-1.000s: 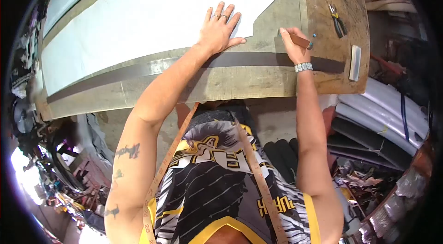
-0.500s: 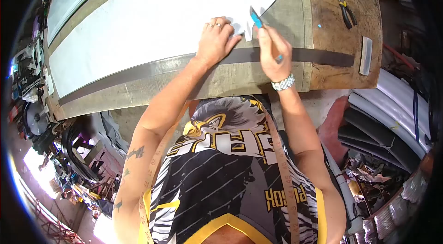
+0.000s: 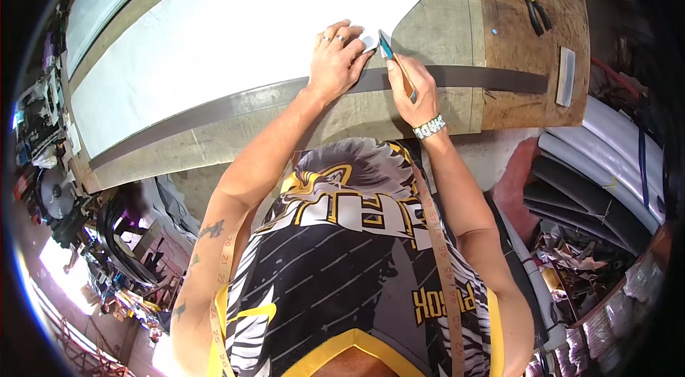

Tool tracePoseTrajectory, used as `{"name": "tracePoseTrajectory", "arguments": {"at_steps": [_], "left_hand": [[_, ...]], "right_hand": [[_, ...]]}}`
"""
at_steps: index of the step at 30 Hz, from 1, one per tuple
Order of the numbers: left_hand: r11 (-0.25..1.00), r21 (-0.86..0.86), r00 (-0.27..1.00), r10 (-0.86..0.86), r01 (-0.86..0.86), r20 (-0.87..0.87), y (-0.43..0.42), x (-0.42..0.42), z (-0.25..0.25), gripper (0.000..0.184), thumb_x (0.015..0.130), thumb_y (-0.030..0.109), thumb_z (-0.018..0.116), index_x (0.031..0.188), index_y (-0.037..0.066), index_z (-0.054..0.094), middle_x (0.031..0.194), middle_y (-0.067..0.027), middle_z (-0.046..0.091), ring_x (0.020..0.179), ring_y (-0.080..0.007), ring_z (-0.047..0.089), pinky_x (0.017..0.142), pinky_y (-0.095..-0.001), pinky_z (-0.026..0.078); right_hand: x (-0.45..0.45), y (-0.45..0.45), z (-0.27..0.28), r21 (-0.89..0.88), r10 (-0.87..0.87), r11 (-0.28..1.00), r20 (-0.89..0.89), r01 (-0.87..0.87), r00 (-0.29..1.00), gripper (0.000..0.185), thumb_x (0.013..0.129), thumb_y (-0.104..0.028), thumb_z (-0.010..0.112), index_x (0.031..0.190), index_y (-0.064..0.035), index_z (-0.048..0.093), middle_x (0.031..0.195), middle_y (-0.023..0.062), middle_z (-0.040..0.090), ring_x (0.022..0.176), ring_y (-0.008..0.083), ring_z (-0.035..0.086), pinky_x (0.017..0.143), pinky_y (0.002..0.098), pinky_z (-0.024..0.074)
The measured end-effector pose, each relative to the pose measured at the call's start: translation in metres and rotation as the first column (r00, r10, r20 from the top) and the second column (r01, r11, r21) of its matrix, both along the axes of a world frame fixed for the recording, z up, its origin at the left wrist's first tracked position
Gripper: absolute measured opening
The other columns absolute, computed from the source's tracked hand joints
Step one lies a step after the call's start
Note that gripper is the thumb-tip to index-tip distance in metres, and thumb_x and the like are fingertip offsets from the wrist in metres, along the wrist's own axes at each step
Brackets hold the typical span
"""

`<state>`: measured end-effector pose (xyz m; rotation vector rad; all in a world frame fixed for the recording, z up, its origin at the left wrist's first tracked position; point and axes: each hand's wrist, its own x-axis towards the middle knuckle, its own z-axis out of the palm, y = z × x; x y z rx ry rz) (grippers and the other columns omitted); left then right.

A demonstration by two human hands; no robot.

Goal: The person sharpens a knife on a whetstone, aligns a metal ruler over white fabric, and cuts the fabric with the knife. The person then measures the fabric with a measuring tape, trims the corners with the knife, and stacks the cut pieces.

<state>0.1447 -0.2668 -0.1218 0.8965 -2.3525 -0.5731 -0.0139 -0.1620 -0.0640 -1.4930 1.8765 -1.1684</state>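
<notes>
A large white sheet (image 3: 214, 42) with a curved outline lies on the bench. My left hand (image 3: 337, 59) rests on its near right part, fingers bent and apart, wearing rings. In my right hand (image 3: 415, 92) is a knife (image 3: 387, 47) with a blue-green section near the blade and a brownish handle end. The blade's tip meets the sheet's edge just right of my left fingertips. A long dark metal strip (image 3: 250, 100) runs across the bench under my left wrist and past my right hand.
Black-and-yellow pliers (image 3: 534, 7), a small blue piece (image 3: 494, 32) and a pale flat bar (image 3: 566, 77) lie on the bench's wooden right part (image 3: 524, 102). Rolls of material (image 3: 599, 177) stand at right. Clutter fills the floor at left.
My right hand and the knife have moved left, closer to my left hand. A narrow white flap beside the blade no longer shows in the same place. My left hand has barely moved.
</notes>
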Motion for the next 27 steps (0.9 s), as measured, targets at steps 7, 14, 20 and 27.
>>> {"name": "tracePoseTrajectory", "arguments": {"at_steps": [7, 14, 20, 27], "left_hand": [[0.996, -0.066, 0.998, -0.057, 0.057, -0.007, 0.001, -0.003, -0.002, 0.015, 0.079, 0.009, 0.074, 0.085, 0.007, 0.06, 0.116, -0.0043, 0.066, 0.12, -0.0302, 0.056, 0.095, -0.0451, 0.045], [0.999, -0.025, 0.999, -0.03, 0.03, -0.013, 0.001, -0.004, -0.002, 0.012, 0.081, 0.006, 0.071, 0.09, 0.006, 0.063, 0.104, -0.004, 0.07, 0.115, -0.0297, 0.06, 0.093, -0.0443, 0.046], [0.996, 0.092, 0.998, -0.011, 0.017, -0.061, -0.001, -0.002, 0.001, 0.02, 0.083, 0.007, 0.069, 0.103, 0.006, 0.068, 0.096, -0.009, 0.07, 0.109, -0.0293, 0.062, 0.088, -0.0428, 0.048], [0.989, 0.147, 0.998, -0.022, 0.014, 0.058, -0.004, -0.004, 0.009, 0.013, 0.083, 0.005, 0.068, 0.096, 0.003, 0.063, 0.107, -0.011, 0.068, 0.107, -0.0329, 0.058, 0.091, -0.0432, 0.046]], "right_hand": [[0.0, 0.001, -0.011, -0.067, 0.05, 0.996, -0.097, -0.056, 0.994, 0.018, 0.093, -0.011, 0.06, 0.101, 0.0045, 0.063, 0.089, 0.0203, 0.064, 0.081, 0.0386, 0.06, 0.074, 0.0451, 0.0494], [0.009, -0.007, -0.023, -0.121, -0.017, 0.993, -0.155, -0.002, 0.988, 0.015, 0.093, -0.01, 0.059, 0.096, 0.0039, 0.063, 0.086, 0.02, 0.063, 0.081, 0.0392, 0.06, 0.073, 0.0453, 0.0496], [0.003, -0.029, -0.025, -0.224, -0.038, 0.975, -0.137, 0.007, 0.99, 0.015, 0.093, -0.01, 0.059, 0.09, 0.0033, 0.064, 0.085, 0.0198, 0.065, 0.081, 0.0384, 0.061, 0.072, 0.0444, 0.0503], [-0.002, -0.028, -0.008, -0.105, 0.016, 0.994, -0.152, -0.032, 0.988, 0.015, 0.092, -0.012, 0.059, 0.089, 0.0024, 0.064, 0.081, 0.02, 0.064, 0.08, 0.0387, 0.061, 0.071, 0.0453, 0.0499]]}}
